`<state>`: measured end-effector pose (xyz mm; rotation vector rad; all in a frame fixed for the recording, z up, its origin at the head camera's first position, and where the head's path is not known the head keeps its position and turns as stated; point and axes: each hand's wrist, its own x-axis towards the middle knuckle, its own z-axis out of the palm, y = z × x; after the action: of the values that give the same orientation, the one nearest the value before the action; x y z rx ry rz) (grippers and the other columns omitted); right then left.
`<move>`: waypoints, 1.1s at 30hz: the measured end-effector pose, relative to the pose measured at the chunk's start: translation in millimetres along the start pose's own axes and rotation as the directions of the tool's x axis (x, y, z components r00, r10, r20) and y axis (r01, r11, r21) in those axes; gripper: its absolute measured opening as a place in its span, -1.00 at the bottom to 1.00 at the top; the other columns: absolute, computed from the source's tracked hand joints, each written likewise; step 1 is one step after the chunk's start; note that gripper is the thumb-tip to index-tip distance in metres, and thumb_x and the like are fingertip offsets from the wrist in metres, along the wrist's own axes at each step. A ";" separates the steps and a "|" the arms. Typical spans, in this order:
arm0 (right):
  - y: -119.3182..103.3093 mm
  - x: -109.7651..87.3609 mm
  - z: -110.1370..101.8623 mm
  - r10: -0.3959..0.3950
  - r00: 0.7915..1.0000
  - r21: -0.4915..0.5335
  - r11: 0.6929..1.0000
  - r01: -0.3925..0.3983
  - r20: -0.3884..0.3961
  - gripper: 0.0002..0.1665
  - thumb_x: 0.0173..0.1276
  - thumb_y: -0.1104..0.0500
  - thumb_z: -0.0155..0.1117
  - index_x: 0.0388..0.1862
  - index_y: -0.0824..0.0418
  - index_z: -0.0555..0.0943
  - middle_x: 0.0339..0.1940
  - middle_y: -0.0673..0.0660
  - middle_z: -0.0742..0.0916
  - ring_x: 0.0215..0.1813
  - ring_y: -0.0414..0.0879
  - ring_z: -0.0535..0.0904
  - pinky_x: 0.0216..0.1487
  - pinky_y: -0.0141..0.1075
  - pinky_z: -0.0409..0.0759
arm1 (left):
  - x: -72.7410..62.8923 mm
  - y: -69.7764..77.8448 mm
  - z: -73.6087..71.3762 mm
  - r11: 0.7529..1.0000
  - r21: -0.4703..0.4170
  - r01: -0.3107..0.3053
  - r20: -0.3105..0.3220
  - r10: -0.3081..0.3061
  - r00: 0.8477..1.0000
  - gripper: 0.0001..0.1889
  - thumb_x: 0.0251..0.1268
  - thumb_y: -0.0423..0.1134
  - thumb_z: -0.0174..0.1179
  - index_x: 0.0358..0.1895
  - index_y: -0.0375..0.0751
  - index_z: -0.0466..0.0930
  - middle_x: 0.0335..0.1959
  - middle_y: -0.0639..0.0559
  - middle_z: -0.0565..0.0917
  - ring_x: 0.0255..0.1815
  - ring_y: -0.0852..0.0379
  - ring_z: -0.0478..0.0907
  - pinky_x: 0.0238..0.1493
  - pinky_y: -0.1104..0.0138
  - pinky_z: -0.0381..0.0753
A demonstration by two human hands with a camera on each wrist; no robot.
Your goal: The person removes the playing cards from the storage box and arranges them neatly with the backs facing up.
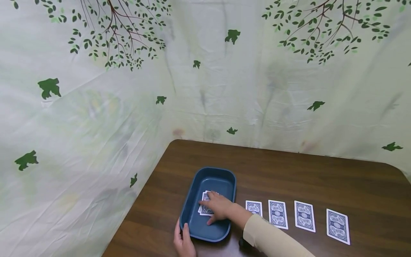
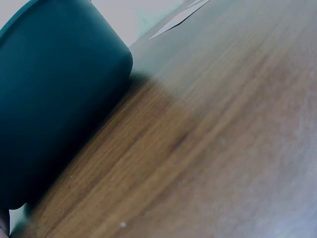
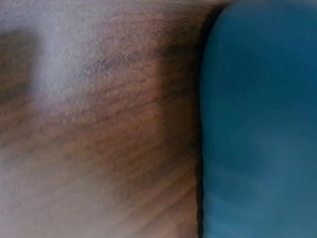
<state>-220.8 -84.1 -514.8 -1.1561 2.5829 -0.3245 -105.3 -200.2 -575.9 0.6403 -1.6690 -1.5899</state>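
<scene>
A blue tray [image 1: 187, 200] stands on the wooden table in the head view. At its near left corner my left hand [image 1: 184, 243] grips the rim, thumb on the inner side and fingers outside. Inside the tray lies a small stack of playing cards [image 1: 205, 210], blue backs up and slightly fanned. My right hand [image 1: 219, 207] reaches in over the right wall, its fingers spread on top of the cards and covering part of them. The tray's outer wall fills the left of the left wrist view and the right side of the right wrist view.
Right of the tray, several playing cards lie face down in a row, among them one card [image 1: 278, 214] and the rightmost card [image 1: 338, 226]. My right forearm crosses before the row. A leaf-patterned cloth [image 1: 250, 89] hangs behind the table [image 1: 266, 160].
</scene>
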 end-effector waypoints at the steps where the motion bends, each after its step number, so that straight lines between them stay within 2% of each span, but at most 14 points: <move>1: -0.3 0.8 1.0 0.002 1.000 -0.002 1.000 -0.002 0.001 -0.13 -0.02 -0.22 0.40 0.31 -0.10 0.37 0.33 0.25 0.31 0.34 0.14 0.17 0.26 -0.07 0.21 | -0.4 0.8 -0.1 1.000 0.002 0.001 -0.001 -0.001 1.000 -0.65 0.33 -0.39 0.01 0.12 -0.52 0.41 0.04 -0.34 0.49 -0.10 0.49 0.38 -0.12 0.64 0.31; 2: -0.6 1.5 1.8 0.001 1.000 -0.005 1.000 -0.001 -0.001 -0.14 -0.02 -0.22 0.40 0.31 -0.10 0.37 0.33 0.25 0.32 0.34 0.14 0.17 0.26 -0.07 0.21 | -0.4 1.5 0.0 1.000 0.008 0.006 -0.001 -0.006 1.000 -0.65 0.33 -0.40 0.01 0.12 -0.52 0.41 0.05 -0.43 0.45 -0.10 0.50 0.38 -0.12 0.64 0.31; 8: 0.6 6.1 2.5 0.013 1.000 0.007 1.000 -0.013 -0.029 -0.07 -0.02 -0.28 0.36 0.34 -0.05 0.32 0.37 0.28 0.23 0.38 0.16 0.08 0.28 -0.06 0.17 | -0.1 1.2 0.2 1.000 0.009 0.004 0.004 -0.004 1.000 -0.65 0.34 -0.38 0.00 0.12 -0.52 0.41 0.04 -0.40 0.47 -0.10 0.49 0.38 -0.11 0.64 0.31; 12: 2.7 7.3 2.7 0.043 0.999 0.021 0.999 -0.042 -0.019 -0.03 -0.04 -0.29 0.36 0.36 -0.04 0.29 0.39 0.28 0.20 0.40 0.16 0.02 0.30 -0.06 0.12 | -1.2 -0.3 0.5 1.000 -0.006 -0.020 0.006 0.020 1.000 -0.66 0.33 -0.41 0.00 0.11 -0.54 0.41 0.01 -0.37 0.49 -0.10 0.46 0.40 -0.12 0.63 0.33; 15: 3.3 7.8 3.0 0.045 0.999 0.010 0.999 -0.045 -0.017 -0.06 -0.02 -0.28 0.36 0.35 -0.03 0.32 0.38 0.29 0.23 0.39 0.17 0.05 0.30 -0.07 0.13 | -1.6 -0.9 0.5 0.999 -0.019 -0.039 0.007 0.039 0.999 -0.66 0.32 -0.43 0.00 0.10 -0.57 0.40 -0.01 -0.28 0.53 -0.11 0.45 0.41 -0.12 0.62 0.34; 19: 3.2 8.9 3.7 0.048 0.999 -0.010 0.999 -0.048 -0.019 -0.12 0.02 -0.27 0.32 0.32 -0.03 0.36 0.36 0.29 0.26 0.38 0.16 0.08 0.29 -0.07 0.15 | -1.7 -0.7 0.3 0.998 -0.035 -0.054 0.010 0.055 0.998 -0.66 0.32 -0.43 0.00 0.10 -0.57 0.40 -0.04 -0.01 0.56 -0.11 0.45 0.41 -0.12 0.62 0.34; 21: 2.9 9.6 4.3 0.055 0.998 -0.010 0.998 -0.055 -0.014 -0.11 0.00 -0.31 0.31 0.32 -0.05 0.36 0.36 0.28 0.26 0.38 0.17 0.08 0.28 -0.05 0.16 | -1.7 -0.4 0.1 0.996 -0.051 -0.066 0.015 0.067 0.998 -0.67 0.31 -0.45 0.00 0.09 -0.58 0.40 -0.04 0.03 0.56 -0.10 0.43 0.42 -0.12 0.62 0.35; 27: 1.5 11.1 5.5 0.082 0.997 0.004 0.997 -0.082 0.004 -0.02 -0.09 -0.38 0.32 0.33 -0.07 0.35 0.37 0.26 0.25 0.38 0.21 0.07 0.26 0.02 0.16 | -1.5 1.2 -0.4 0.995 -0.062 -0.078 0.025 0.079 0.997 -0.67 0.31 -0.47 -0.01 0.10 -0.60 0.38 -0.02 -0.18 0.55 -0.10 0.44 0.42 -0.11 0.62 0.35; 33: 0.3 11.1 6.8 0.083 0.996 -0.002 0.997 -0.083 -0.011 -0.13 -0.01 -0.31 0.33 0.30 -0.06 0.38 0.35 0.26 0.28 0.36 0.21 0.10 0.26 0.01 0.18 | -1.6 2.1 -0.6 0.996 -0.048 -0.075 0.024 0.076 0.997 -0.67 0.31 -0.47 -0.01 0.09 -0.60 0.39 -0.03 -0.27 0.53 -0.11 0.44 0.43 -0.12 0.62 0.35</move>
<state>-225.7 -92.9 -523.1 -1.0468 2.6323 -0.3102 -103.6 -199.0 -574.0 0.5287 -1.6499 -1.5844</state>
